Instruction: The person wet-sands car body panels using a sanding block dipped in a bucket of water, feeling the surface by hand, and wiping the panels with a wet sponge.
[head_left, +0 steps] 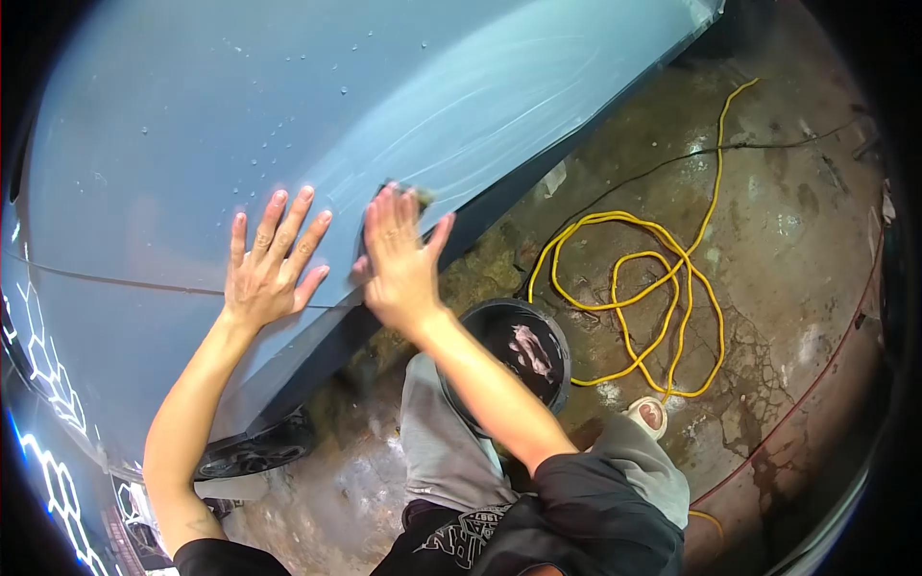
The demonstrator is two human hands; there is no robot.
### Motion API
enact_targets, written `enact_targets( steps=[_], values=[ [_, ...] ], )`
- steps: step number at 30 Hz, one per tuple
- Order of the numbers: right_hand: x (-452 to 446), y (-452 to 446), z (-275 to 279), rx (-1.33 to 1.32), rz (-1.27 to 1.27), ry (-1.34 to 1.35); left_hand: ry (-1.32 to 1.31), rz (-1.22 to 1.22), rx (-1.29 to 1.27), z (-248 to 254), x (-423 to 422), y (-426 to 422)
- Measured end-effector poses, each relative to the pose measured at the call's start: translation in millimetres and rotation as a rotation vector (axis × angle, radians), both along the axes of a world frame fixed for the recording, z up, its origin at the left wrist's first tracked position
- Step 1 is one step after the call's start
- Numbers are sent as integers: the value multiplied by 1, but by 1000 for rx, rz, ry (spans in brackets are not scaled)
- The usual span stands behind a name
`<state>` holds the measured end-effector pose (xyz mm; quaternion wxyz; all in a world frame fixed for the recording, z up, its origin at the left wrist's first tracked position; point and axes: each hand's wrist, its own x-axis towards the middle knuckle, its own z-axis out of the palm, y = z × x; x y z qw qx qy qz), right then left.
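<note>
My left hand (269,264) lies flat on the blue-grey car body panel (230,115), fingers spread, holding nothing. To its right, my right hand (399,259) presses a dark pad (423,199) against the panel near its lower edge. Only parts of the pad show past the fingers. The hand is slightly blurred, its thumb held off to one side. Whitish streaks run across the panel above the right hand, and water drops dot the surface above the left.
A black bucket (555,341) stands below my right forearm, with something pale in it. A yellow hose (715,298) lies coiled on the wet concrete floor (768,230), beside a thin dark cable (663,165). A car wheel (259,446) shows at lower left.
</note>
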<state>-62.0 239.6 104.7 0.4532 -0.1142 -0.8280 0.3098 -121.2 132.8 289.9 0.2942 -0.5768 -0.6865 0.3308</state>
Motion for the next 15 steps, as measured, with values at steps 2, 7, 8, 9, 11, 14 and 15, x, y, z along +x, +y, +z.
enact_targets(
  steps=[2, 7, 8, 9, 11, 14, 15],
  values=[
    [-16, 97, 10, -244, -195, -11, 10, 11, -6, 2, -1, 1],
    [-40, 248, 11, -825, -286, 159, 8, 18, 17, 0, 2, -1],
    [-40, 225, 17, -813, -293, 155, 59, -12, 54, 0, 2, -1],
    [-52, 186, 1, -563, -215, 217, 111, -48, 89, 2, 0, -1],
    [-25, 61, 39, -432, -109, 143, 146, -94, 181, 2, -5, -3],
    [-1, -40, 28, -22, 198, 151, 164, -144, 347, 1, -1, -6],
    [0, -12, 23, 70, 238, 205, 146, -152, 372, 1, -2, -7]
  ],
)
